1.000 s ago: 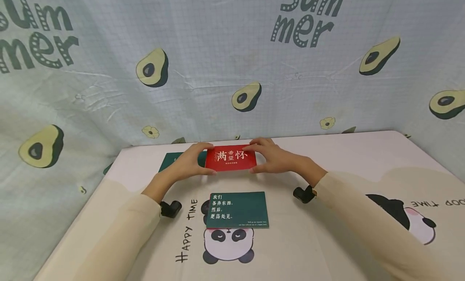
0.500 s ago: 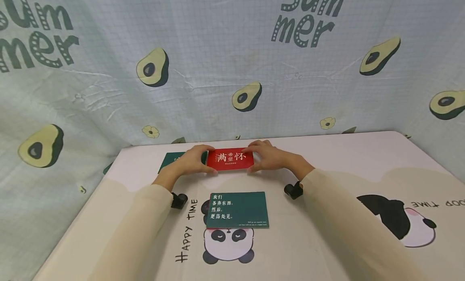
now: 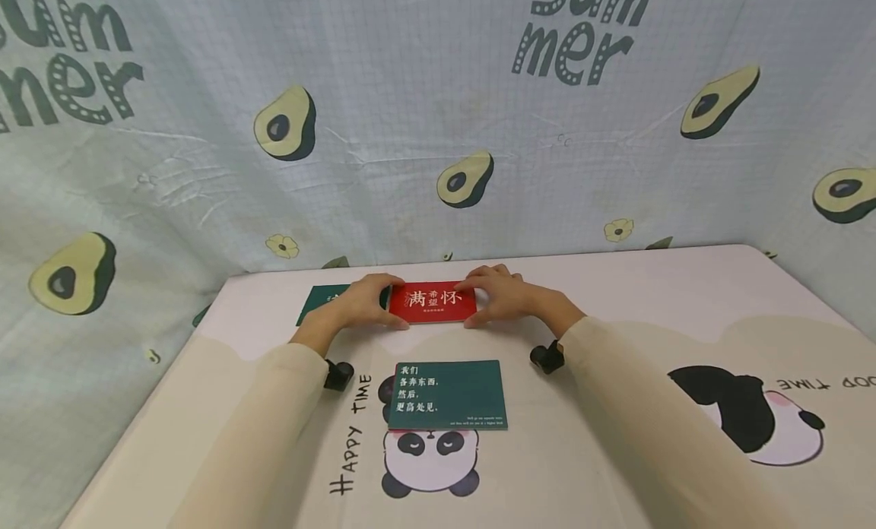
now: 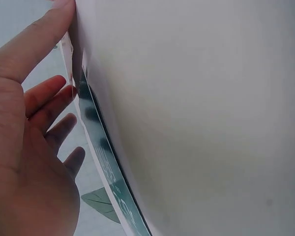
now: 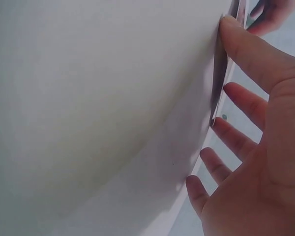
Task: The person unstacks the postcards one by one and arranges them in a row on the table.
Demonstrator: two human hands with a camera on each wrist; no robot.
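A red card point(image 3: 433, 305) with white Chinese characters lies at the far middle of the table in the head view. My left hand point(image 3: 361, 302) grips its left end between thumb and fingers, and my right hand point(image 3: 505, 296) holds the right end likewise. Whether the card touches the tabletop is hard to tell. Partly covered by the left hand, a dark green card point(image 3: 320, 298) lies just to the left. Nearer to me is another green card point(image 3: 448, 396) with white text, a thin red edge showing beneath it. In both wrist views the thumb and fingers are spread along the card's edge.
The table point(image 3: 561, 453) wears a pale cloth printed with pandas and lettering. Behind its far edge hangs a light curtain point(image 3: 383, 118) with avocado prints. A small black wrist camera point(image 3: 338, 375) sits under the left wrist, another point(image 3: 547, 357) under the right.
Both hands have lowered the red card a little toward the table, mostly in the first half second. Wrists and forearms have drawn slightly inward. The green cards stay put.
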